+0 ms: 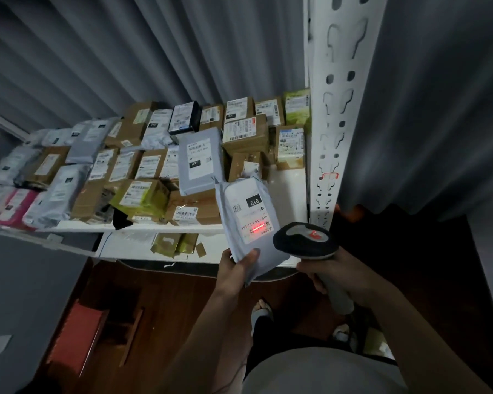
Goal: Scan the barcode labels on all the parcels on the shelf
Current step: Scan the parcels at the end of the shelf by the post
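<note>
Two hands show: the left hand (237, 267) holds one grey mailer (249, 223), the right hand (329, 273) holds one scanner (306, 240). One white shelf (286, 191) carries the parcels: brown cardboard boxes, well over a dozen; grey and white poly bags, about ten, mostly far left; one pink bag (17, 204) at near left; one black packet (184, 118) at the far row.
</note>
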